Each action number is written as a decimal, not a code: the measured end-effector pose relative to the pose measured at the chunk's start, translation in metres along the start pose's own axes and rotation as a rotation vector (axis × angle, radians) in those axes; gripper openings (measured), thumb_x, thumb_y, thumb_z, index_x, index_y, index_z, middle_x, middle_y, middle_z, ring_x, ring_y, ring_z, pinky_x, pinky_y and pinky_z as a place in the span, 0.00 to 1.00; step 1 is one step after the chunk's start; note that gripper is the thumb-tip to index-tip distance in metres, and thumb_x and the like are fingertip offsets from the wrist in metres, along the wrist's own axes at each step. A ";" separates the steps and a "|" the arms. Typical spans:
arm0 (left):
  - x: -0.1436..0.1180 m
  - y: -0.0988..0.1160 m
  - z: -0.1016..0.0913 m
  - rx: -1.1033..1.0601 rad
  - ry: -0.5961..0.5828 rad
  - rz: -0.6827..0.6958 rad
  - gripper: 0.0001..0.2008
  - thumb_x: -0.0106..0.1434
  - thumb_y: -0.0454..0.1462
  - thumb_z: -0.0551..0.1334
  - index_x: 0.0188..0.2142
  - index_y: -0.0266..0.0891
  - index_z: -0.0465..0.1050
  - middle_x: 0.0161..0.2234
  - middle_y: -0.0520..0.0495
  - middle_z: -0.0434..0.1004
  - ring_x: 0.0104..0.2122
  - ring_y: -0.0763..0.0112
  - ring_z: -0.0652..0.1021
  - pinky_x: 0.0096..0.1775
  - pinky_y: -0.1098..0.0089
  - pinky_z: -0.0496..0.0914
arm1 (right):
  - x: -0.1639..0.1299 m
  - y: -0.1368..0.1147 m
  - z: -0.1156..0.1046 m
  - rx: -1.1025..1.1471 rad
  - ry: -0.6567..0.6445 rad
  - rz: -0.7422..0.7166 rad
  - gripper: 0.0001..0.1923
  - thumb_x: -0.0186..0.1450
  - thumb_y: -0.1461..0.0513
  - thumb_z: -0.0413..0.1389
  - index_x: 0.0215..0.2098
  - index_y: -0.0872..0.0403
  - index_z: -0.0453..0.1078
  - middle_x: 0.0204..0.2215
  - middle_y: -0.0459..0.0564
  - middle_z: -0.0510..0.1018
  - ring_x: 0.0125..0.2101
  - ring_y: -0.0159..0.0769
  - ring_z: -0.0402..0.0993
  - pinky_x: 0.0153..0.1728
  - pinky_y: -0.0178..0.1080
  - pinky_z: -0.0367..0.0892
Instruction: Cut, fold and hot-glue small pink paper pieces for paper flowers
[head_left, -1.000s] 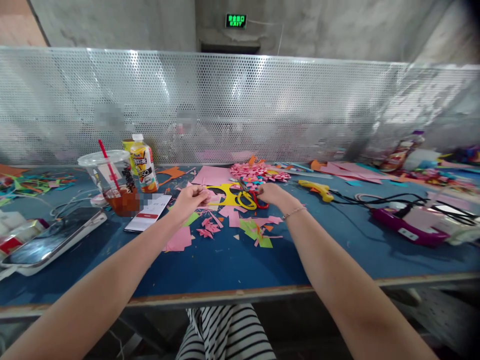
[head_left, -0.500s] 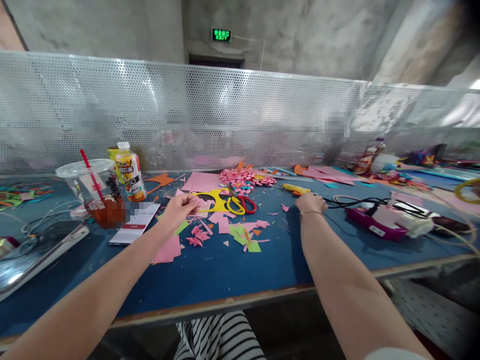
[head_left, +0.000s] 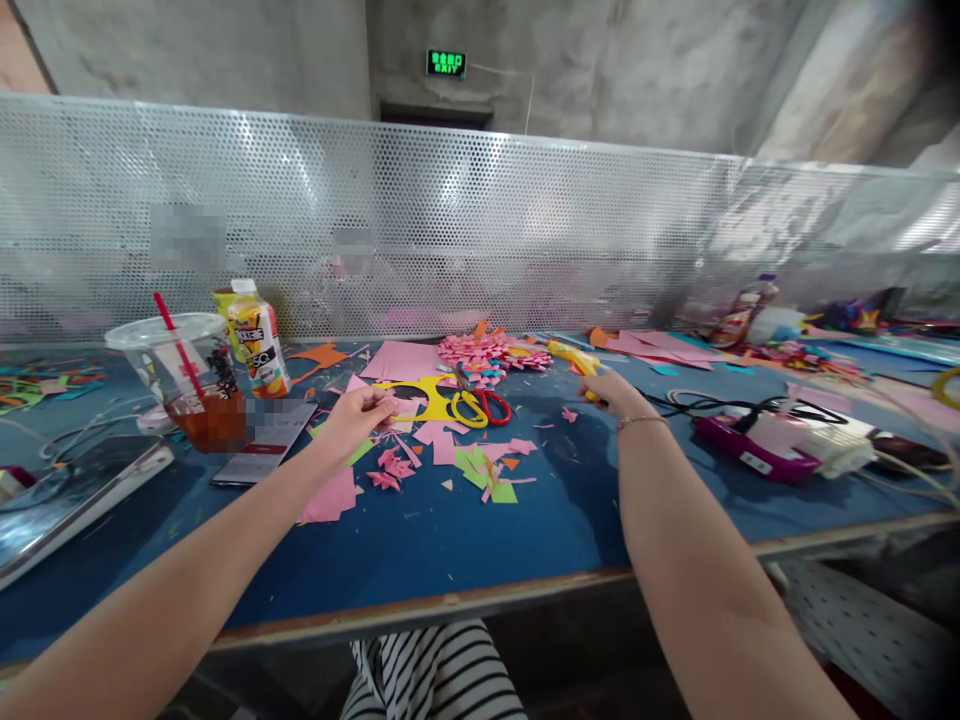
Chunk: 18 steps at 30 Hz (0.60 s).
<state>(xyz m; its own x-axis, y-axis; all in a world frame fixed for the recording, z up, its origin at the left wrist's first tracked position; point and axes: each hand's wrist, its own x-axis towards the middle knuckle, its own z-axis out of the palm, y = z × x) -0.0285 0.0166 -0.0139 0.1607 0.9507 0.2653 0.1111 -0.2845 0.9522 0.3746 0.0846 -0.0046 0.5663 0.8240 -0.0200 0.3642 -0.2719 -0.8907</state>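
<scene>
Blue table (head_left: 480, 550), right fist (head_left: 611, 392) around yellow glue gun (head_left: 573, 357)

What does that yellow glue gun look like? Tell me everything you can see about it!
The glue gun is bright yellow and looks like plastic, with a long body and a handle. The person's right hand is wrapped around the handle, hiding part of it. Its front end points left and away from the person, near the pile of pink paper pieces. I can't clearly see its tip, or whether it touches the blue table.
</scene>
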 end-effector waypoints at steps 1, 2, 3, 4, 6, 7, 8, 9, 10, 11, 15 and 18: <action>0.000 0.000 0.000 -0.001 0.001 0.001 0.08 0.50 0.40 0.62 0.26 0.36 0.70 0.21 0.51 0.69 0.22 0.76 0.70 0.28 0.73 0.66 | -0.001 -0.004 0.003 0.024 0.003 -0.003 0.04 0.50 0.69 0.54 0.22 0.56 0.63 0.13 0.44 0.64 0.14 0.27 0.59 0.13 0.30 0.50; 0.001 -0.001 0.000 0.000 0.005 0.002 0.08 0.50 0.39 0.62 0.26 0.36 0.69 0.21 0.51 0.68 0.22 0.76 0.70 0.27 0.74 0.66 | -0.001 -0.008 0.007 0.058 -0.001 -0.010 0.04 0.50 0.70 0.53 0.23 0.56 0.63 0.13 0.43 0.63 0.14 0.26 0.58 0.13 0.29 0.51; 0.001 -0.001 0.000 0.002 0.009 0.001 0.08 0.50 0.39 0.62 0.26 0.36 0.69 0.21 0.52 0.68 0.21 0.77 0.69 0.27 0.74 0.66 | -0.003 -0.013 0.010 0.102 -0.005 -0.022 0.04 0.51 0.69 0.52 0.25 0.56 0.62 0.13 0.41 0.62 0.13 0.25 0.58 0.13 0.28 0.51; 0.001 -0.001 0.000 0.004 0.012 0.001 0.08 0.50 0.40 0.62 0.26 0.36 0.69 0.21 0.52 0.68 0.21 0.77 0.69 0.27 0.73 0.65 | -0.004 -0.017 0.013 0.152 -0.019 -0.029 0.03 0.53 0.68 0.51 0.26 0.55 0.61 0.13 0.41 0.62 0.13 0.24 0.58 0.13 0.28 0.53; 0.001 0.000 0.000 0.010 0.016 -0.003 0.08 0.51 0.40 0.62 0.26 0.36 0.69 0.21 0.52 0.68 0.21 0.77 0.69 0.27 0.73 0.65 | -0.009 -0.023 0.019 0.258 -0.079 -0.045 0.03 0.56 0.67 0.47 0.28 0.55 0.60 0.16 0.42 0.64 0.15 0.25 0.62 0.15 0.28 0.58; 0.001 0.000 0.000 0.013 0.014 -0.006 0.08 0.51 0.40 0.62 0.26 0.36 0.69 0.21 0.52 0.68 0.21 0.77 0.69 0.27 0.73 0.65 | -0.011 -0.026 0.022 0.306 -0.116 -0.053 0.04 0.56 0.68 0.45 0.29 0.55 0.59 0.17 0.42 0.66 0.16 0.26 0.64 0.17 0.28 0.61; 0.000 0.000 0.000 0.019 0.011 -0.008 0.08 0.51 0.40 0.61 0.26 0.36 0.69 0.21 0.52 0.68 0.21 0.77 0.69 0.27 0.73 0.65 | -0.014 -0.028 0.025 0.344 -0.152 -0.061 0.05 0.56 0.69 0.44 0.30 0.55 0.59 0.19 0.43 0.67 0.18 0.26 0.66 0.19 0.29 0.63; 0.000 0.000 0.000 0.030 0.008 -0.009 0.09 0.51 0.40 0.61 0.26 0.36 0.69 0.21 0.52 0.68 0.21 0.76 0.69 0.27 0.73 0.64 | -0.016 -0.029 0.028 0.386 -0.196 -0.071 0.07 0.56 0.70 0.44 0.31 0.55 0.59 0.20 0.44 0.68 0.19 0.27 0.68 0.20 0.29 0.65; 0.000 0.001 0.000 0.047 0.004 -0.005 0.09 0.51 0.41 0.61 0.26 0.36 0.69 0.21 0.52 0.67 0.21 0.76 0.69 0.28 0.72 0.64 | -0.018 -0.030 0.031 0.427 -0.238 -0.080 0.08 0.55 0.71 0.44 0.31 0.55 0.59 0.21 0.45 0.69 0.21 0.28 0.69 0.22 0.30 0.66; 0.000 0.001 0.000 0.079 0.001 0.007 0.09 0.52 0.41 0.60 0.26 0.36 0.69 0.21 0.51 0.68 0.22 0.75 0.69 0.28 0.72 0.64 | -0.019 -0.031 0.034 0.469 -0.283 -0.089 0.09 0.55 0.72 0.45 0.32 0.55 0.59 0.22 0.46 0.70 0.22 0.28 0.70 0.23 0.30 0.66; 0.000 0.001 0.001 0.413 0.017 0.124 0.05 0.54 0.38 0.57 0.26 0.38 0.68 0.25 0.48 0.72 0.28 0.68 0.71 0.34 0.67 0.65 | -0.020 -0.030 0.043 0.578 -0.358 -0.128 0.10 0.55 0.73 0.47 0.31 0.55 0.60 0.25 0.48 0.70 0.25 0.30 0.72 0.22 0.29 0.66; 0.000 -0.001 -0.003 0.808 0.147 0.169 0.05 0.56 0.35 0.54 0.30 0.39 0.68 0.35 0.43 0.72 0.40 0.59 0.69 0.45 0.57 0.61 | -0.019 -0.028 0.047 0.566 -0.336 -0.166 0.09 0.56 0.72 0.47 0.31 0.54 0.60 0.26 0.49 0.70 0.24 0.30 0.71 0.20 0.29 0.65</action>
<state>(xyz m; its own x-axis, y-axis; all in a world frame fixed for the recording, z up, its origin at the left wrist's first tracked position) -0.0315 0.0169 -0.0149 0.1154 0.8780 0.4646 0.7747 -0.3723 0.5112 0.3186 0.0997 -0.0005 0.2426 0.9669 0.0791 -0.0686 0.0984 -0.9928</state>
